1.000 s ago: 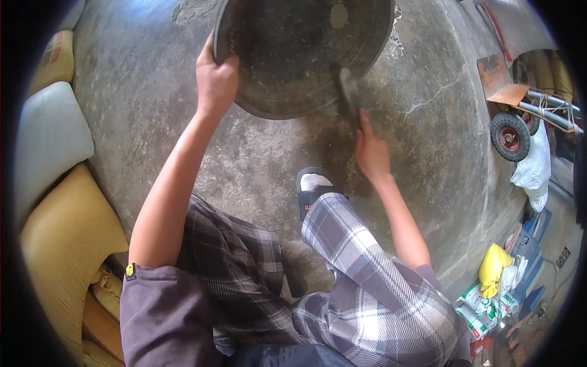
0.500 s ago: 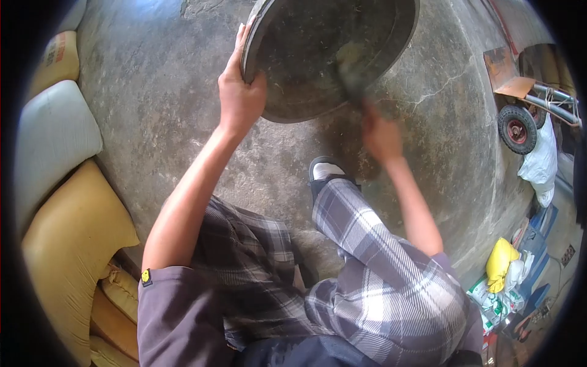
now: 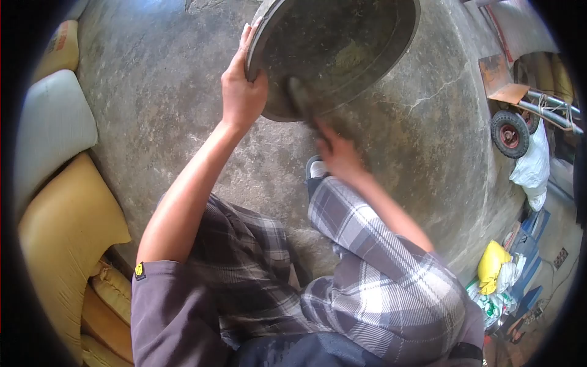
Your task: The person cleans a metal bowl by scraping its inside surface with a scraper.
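A large dark round tub is tilted with its open mouth toward me, its top cut off by the view's edge. My left hand grips its left rim, thumb on the inner side and fingers along the outside. Wrapped round the handle of a dark tool with a rounded head, my right hand is at the tub's near rim. The tool's head overlaps the lower left of the tub's inside and is blurred by motion. A pale greenish-grey patch of powdery residue lies inside the tub.
Stuffed sacks are stacked along the left. On the right stand a hand truck wheel, a white bag and a yellow bag. My sandalled foot rests on the concrete floor below the tub.
My right hand and the tool have swept left across the tub's lower inside, from the pale patch toward the left rim. My left hand keeps its grip on the tub.
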{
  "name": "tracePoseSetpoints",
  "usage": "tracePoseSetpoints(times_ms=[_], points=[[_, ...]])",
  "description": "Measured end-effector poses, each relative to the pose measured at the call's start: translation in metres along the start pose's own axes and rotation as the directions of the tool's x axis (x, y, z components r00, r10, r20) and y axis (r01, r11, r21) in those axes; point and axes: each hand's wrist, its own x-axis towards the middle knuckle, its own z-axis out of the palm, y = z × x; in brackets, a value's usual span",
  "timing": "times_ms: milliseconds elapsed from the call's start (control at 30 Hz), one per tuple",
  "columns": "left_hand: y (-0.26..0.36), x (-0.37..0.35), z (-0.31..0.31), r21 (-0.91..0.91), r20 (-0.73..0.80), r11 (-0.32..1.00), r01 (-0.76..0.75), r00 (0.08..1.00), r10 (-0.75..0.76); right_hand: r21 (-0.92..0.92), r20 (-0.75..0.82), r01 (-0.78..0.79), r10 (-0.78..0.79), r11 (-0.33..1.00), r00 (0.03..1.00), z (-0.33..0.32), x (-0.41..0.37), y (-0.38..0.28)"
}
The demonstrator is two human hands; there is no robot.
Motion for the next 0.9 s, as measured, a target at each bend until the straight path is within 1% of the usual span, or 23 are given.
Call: tracePoseSetpoints(times_ms=[33,67,133,200,267,300,333,367,433,500,533,567,600,633,667,733,767,833,867,900], points=[[0.002,0.001,-0.003,-0.008,-0.011,1.0,0.01,1.0,-0.01,0.07,-0.06,0.12,-0.116,0.99,0.991,0.009,-0.009,-0.006],[0.002,0.001,-0.007,-0.022,0.011,1.0,0.019,1.0,-0.019,0.063,-0.048,0.113,-0.11,0.992,0.993,0.001,-0.009,0.005],[-0.001,0.0,-0.012,-0.042,0.052,0.999,0.016,0.999,-0.014,-0.028,0.077,0.008,-0.005,1.0,0.997,-0.032,0.007,0.042],[-0.002,-0.001,-0.013,-0.04,0.076,0.999,0.021,0.997,-0.018,-0.245,-0.061,-0.066,0.052,0.967,0.997,-0.074,0.02,0.078],[-0.003,-0.008,-0.009,-0.021,0.087,1.0,0.02,0.996,-0.018,-0.299,-0.175,-0.212,0.165,0.93,0.971,-0.106,0.031,0.083],[0.0,-0.011,-0.004,-0.025,0.094,0.999,0.022,0.995,-0.02,-0.3,-0.176,-0.22,0.173,0.928,0.969,-0.098,0.024,0.079],[0.003,-0.011,0.0,-0.023,0.083,1.0,-0.003,0.997,0.005,-0.228,-0.215,-0.208,0.159,0.951,0.963,-0.081,0.021,0.073],[0.007,-0.008,0.003,-0.023,0.065,0.999,-0.031,0.997,0.032,-0.159,-0.255,-0.186,0.141,0.97,0.957,-0.062,0.018,0.064],[0.011,-0.003,0.004,-0.042,0.026,0.998,-0.037,0.999,0.038,-0.138,-0.205,0.054,-0.082,0.989,0.975,0.001,-0.005,0.054],[0.011,-0.001,0.002,-0.052,-0.007,0.998,-0.03,1.0,0.03,-0.088,-0.241,0.229,-0.244,0.969,0.939,0.014,-0.021,0.03],[0.01,0.001,-0.003,0.002,0.016,0.997,-0.073,0.997,0.073,-0.091,-0.237,0.232,-0.248,0.968,0.939,0.003,-0.02,0.034],[0.01,0.003,-0.005,0.055,0.048,0.991,-0.121,0.992,0.118,-0.145,-0.117,0.169,-0.187,0.975,0.975,-0.016,-0.018,0.045],[0.01,0.002,-0.004,-0.002,0.032,0.995,-0.097,0.995,0.097,-0.202,0.0,0.114,-0.116,0.973,0.993,-0.036,-0.013,0.058],[0.009,0.001,-0.005,0.004,0.033,0.995,-0.096,0.995,0.096,-0.377,-0.073,0.017,-0.048,0.926,0.996,-0.06,-0.002,0.073],[0.009,-0.001,-0.005,0.025,0.04,0.993,-0.111,0.993,0.11,-0.531,-0.155,-0.089,0.007,0.843,0.988,-0.084,0.01,0.087],[0.009,-0.006,-0.003,0.045,0.061,0.992,-0.117,0.992,0.115,-0.601,-0.369,-0.176,-0.076,0.78,0.926,-0.121,0.019,0.096],[0.011,-0.006,-0.001,0.02,0.059,0.995,-0.097,0.994,0.095,-0.6,-0.367,-0.184,-0.064,0.779,0.928,-0.114,0.013,0.095],[0.015,-0.002,0.003,-0.014,0.041,0.996,-0.09,0.995,0.09,-0.369,-0.414,-0.233,0.065,0.9,0.908,-0.092,0.008,0.081],[0.015,-0.002,0.006,0.078,-0.025,0.976,-0.205,0.978,0.208,-0.366,-0.436,-0.043,-0.131,0.93,0.89,-0.057,0.003,0.094],[0.015,-0.001,0.009,0.178,-0.083,0.935,-0.306,0.943,0.324,-0.368,-0.452,0.153,-0.321,0.917,0.832,-0.024,-0.003,0.088]])
